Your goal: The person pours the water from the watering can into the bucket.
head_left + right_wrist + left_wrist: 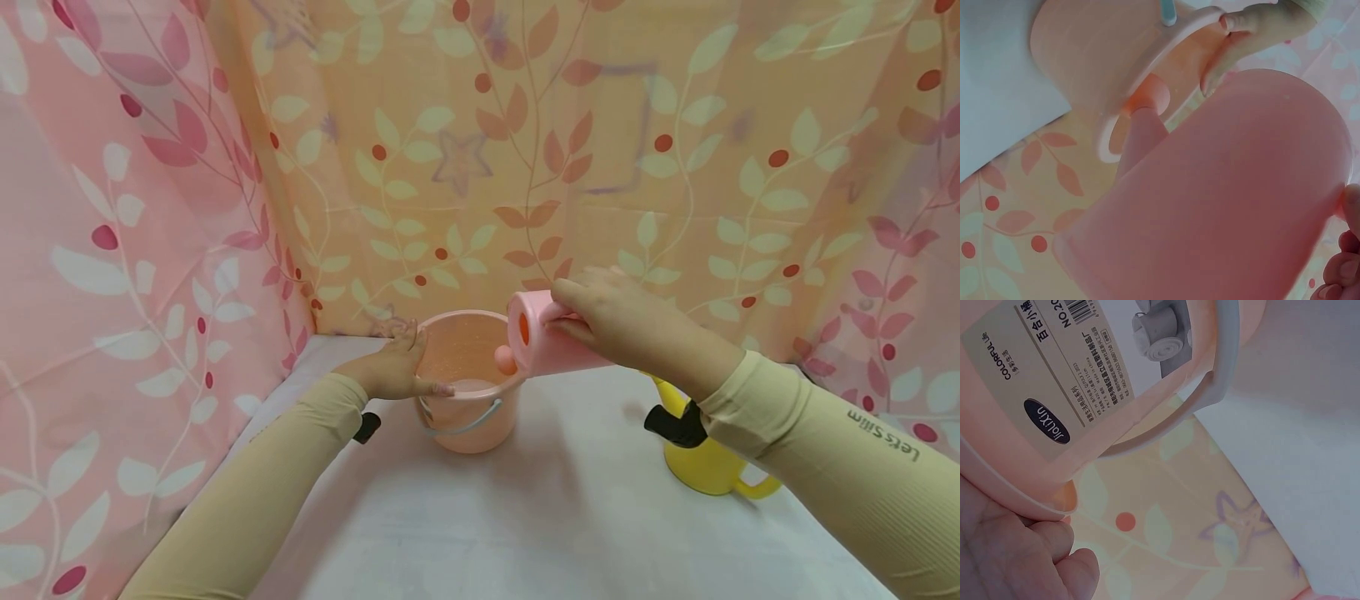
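Observation:
A peach-pink bucket [461, 410] stands on the white-covered table, its pale bail hanging down at the front. My left hand [386, 365] holds its rim at the left, thumb over the near edge and fingers along the far side; curled fingertips [1079, 569] show by the rim. My right hand [637, 321] grips the handle of a pink watering can [1229, 200], which is tipped on its side. The can's spout ends in a rounded head [1154, 94] just inside the bucket's mouth. Clear drops or wetness show inside the bucket.
A yellow watering can [701, 467] stands on the table [450, 533] at the right, partly hidden behind my right wrist and its black camera [675, 425]. Leaf-patterned cloth [525, 167] closes off the back and both sides.

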Demonstrator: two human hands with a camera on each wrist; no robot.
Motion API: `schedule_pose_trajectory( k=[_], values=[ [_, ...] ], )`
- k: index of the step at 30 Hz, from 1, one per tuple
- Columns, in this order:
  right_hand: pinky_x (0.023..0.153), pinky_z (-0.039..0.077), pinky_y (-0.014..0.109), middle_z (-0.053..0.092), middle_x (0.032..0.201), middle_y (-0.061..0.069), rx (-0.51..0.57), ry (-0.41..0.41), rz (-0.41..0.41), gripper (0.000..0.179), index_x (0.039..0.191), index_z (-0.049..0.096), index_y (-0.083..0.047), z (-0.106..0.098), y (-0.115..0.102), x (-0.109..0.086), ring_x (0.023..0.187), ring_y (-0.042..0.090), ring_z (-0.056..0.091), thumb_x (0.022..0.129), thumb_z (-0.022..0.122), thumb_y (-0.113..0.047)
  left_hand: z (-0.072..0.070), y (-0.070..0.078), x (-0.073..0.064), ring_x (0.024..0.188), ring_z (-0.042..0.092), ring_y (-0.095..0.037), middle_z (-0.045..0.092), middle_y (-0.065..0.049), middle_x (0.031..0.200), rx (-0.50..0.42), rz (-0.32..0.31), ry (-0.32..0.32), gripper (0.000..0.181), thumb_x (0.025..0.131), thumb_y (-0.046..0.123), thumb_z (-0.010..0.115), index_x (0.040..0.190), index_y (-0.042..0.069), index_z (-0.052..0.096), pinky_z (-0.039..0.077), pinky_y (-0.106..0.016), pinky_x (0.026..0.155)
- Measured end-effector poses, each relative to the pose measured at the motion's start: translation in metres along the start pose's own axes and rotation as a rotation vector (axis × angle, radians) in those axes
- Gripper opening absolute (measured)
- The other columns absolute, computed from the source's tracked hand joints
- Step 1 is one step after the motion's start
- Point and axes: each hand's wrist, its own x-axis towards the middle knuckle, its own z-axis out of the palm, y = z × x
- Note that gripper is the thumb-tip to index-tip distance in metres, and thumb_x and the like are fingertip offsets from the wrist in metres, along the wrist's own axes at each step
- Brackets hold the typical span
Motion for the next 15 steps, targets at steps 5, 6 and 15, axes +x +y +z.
schedule_pose_trajectory(
  k=[5,6,15],
  values=[
    [0.063,0.038,0.031,0.055,0.068,-0.003,-0.004,0.019,-0.017,0.02,0.077,0.055,-0.014,0.0013,0.0014,-0.0008,0.064,0.016,0.048,0.075,0.075,-0.014,-0.0002,0.0004,0.0,0.138,-0.006,-0.033,-0.012,-0.021,0.15,0.005,-0.009,-0.014,0.126,0.065,0.084,0.044,0.145,-0.001,-0.003,0.007,-0.049,0.11],
    [0.063,0.038,0.031,0.055,0.068,-0.003,-0.005,0.02,-0.019,0.02,0.077,0.055,-0.014,0.0014,0.0017,-0.001,0.064,0.017,0.048,0.075,0.076,-0.014,-0.0002,0.0003,0.0001,0.138,-0.007,-0.033,-0.012,-0.021,0.15,0.007,-0.007,-0.013,0.126,0.065,0.084,0.044,0.145,-0.001,-0.003,0.007,-0.049,0.11],
    [0.059,0.036,0.028,0.05,0.065,-0.004,0.007,0.05,-0.011,0.027,0.073,0.049,-0.012,0.0021,0.0051,-0.0053,0.063,0.015,0.045,0.076,0.075,-0.017,-0.0003,0.0001,-0.0006,0.137,-0.004,-0.037,-0.011,-0.024,0.149,-0.001,0.005,0.005,0.126,0.066,0.082,0.047,0.144,-0.004,-0.002,0.007,-0.051,0.109]
  ],
)
